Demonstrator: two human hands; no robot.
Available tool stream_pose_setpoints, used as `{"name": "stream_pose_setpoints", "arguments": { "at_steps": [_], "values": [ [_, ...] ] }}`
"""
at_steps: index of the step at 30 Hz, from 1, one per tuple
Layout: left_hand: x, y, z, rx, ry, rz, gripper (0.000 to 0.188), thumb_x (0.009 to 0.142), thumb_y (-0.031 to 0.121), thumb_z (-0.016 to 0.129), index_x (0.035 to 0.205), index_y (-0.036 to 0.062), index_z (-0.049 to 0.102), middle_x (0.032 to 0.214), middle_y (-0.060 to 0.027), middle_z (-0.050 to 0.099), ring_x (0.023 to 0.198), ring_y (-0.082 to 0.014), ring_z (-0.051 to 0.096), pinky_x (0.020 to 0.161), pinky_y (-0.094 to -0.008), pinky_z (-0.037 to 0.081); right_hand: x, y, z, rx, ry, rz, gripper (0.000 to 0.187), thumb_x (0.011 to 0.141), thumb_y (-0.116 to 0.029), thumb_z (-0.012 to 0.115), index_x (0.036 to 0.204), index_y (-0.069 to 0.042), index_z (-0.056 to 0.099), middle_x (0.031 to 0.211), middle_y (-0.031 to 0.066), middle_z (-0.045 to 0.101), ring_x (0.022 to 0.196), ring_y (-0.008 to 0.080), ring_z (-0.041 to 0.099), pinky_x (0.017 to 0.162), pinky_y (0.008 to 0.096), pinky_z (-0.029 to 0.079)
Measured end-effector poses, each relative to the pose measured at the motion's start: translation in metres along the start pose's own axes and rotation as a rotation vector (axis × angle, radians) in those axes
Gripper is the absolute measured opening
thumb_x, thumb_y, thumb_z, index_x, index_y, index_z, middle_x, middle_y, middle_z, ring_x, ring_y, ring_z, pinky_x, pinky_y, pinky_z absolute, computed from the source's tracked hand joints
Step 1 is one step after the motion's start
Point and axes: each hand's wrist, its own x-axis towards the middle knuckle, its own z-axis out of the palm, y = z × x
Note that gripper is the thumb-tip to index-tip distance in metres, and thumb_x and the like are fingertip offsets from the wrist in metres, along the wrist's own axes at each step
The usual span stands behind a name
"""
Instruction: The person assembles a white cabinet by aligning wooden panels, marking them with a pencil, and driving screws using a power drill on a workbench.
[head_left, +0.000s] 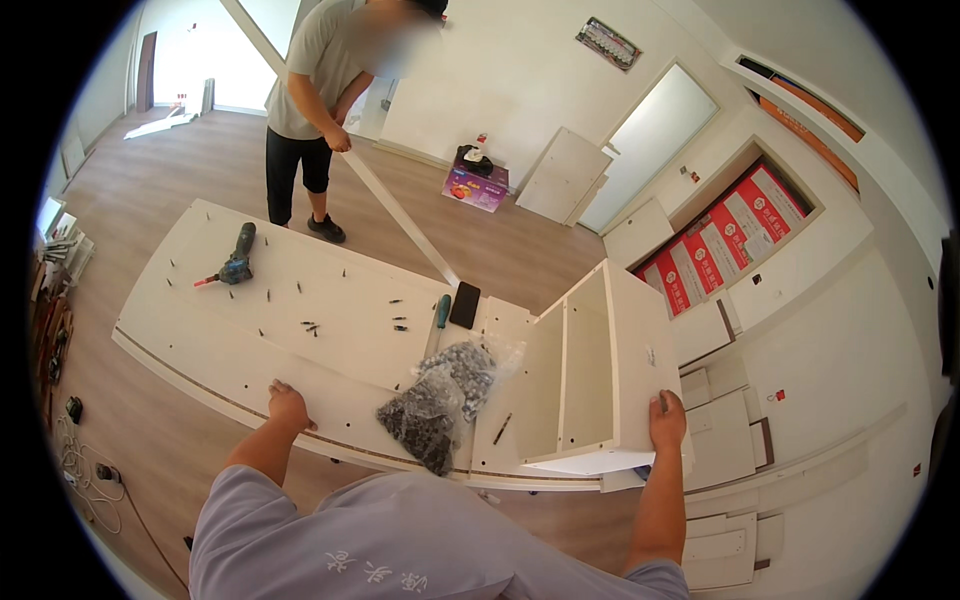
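A large white panel (300, 362) lies flat in front of me. My left hand (288, 405) rests on its near edge, thumb spread from the fingers. At the panel's right end stands an open white cabinet box (635, 370) with a divider inside. My right hand (667, 422) is against the box's outer right side, fingers curled; a small dark thing shows at them, too small to name. Between my hands lie clear plastic bags of small dark and grey fittings (425, 405). A green-handled screwdriver (443, 312) and a black phone (465, 305) lie just beyond them.
A cordless drill (238, 258) and several upright dowel-like fittings stand on the panel. Across it, another person (320, 100) holds a long white strip (395, 212) slanting down to the panel. A purple box (476, 188) and leaning boards (563, 175) stand by the far wall. Cables (90, 480) lie on the left floor.
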Motion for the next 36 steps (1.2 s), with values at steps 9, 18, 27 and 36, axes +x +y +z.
{"name": "stream_pose_setpoints", "arguments": {
  "at_steps": [9, 18, 27, 36],
  "values": [
    [0.0021, -0.001, 0.0018, 0.007, -0.005, 0.001, 0.128, 0.067, 0.062, 0.091, 0.151, -0.0171, 0.037, 0.161, -0.0376, 0.032, 0.154, -0.0487, 0.027, 0.127, -0.0466, 0.025, 0.0007, 0.0006, -0.0019, -0.024, -0.032, -0.009, 0.039, 0.097, -0.031, 0.067, 0.125, -0.004, 0.07, 0.139, 0.0171, 0.065, 0.13, 0.0356, 0.059, 0.111, 0.0441, 0.047],
    [0.0007, -0.0008, -0.0009, 0.034, -0.019, 0.004, 0.128, 0.068, 0.062, 0.09, 0.152, -0.0174, 0.035, 0.161, -0.0372, 0.031, 0.154, -0.0472, 0.027, 0.128, -0.0468, 0.023, 0.0012, -0.0001, -0.0017, -0.015, -0.048, 0.006, 0.039, 0.097, -0.031, 0.067, 0.125, -0.004, 0.07, 0.14, 0.0172, 0.065, 0.131, 0.0355, 0.059, 0.112, 0.0442, 0.046],
    [0.0017, -0.0009, 0.0006, 0.024, -0.023, 0.007, 0.13, 0.067, 0.062, 0.09, 0.153, -0.0173, 0.034, 0.162, -0.0384, 0.029, 0.154, -0.0481, 0.026, 0.128, -0.0456, 0.024, 0.0004, -0.0029, -0.0032, -0.002, -0.052, 0.037, 0.04, 0.098, -0.031, 0.066, 0.126, -0.003, 0.07, 0.14, 0.0167, 0.064, 0.131, 0.0352, 0.058, 0.112, 0.0435, 0.046],
    [0.0039, -0.0008, 0.0037, 0.015, -0.008, -0.01, 0.131, 0.066, 0.064, 0.09, 0.154, -0.0156, 0.034, 0.163, -0.0384, 0.027, 0.154, -0.0482, 0.026, 0.128, -0.045, 0.025, -0.0002, 0.001, -0.0024, -0.016, -0.032, -0.002, 0.04, 0.096, -0.032, 0.067, 0.124, -0.004, 0.07, 0.136, 0.0165, 0.066, 0.128, 0.0357, 0.06, 0.111, 0.044, 0.047]
  ]
}}
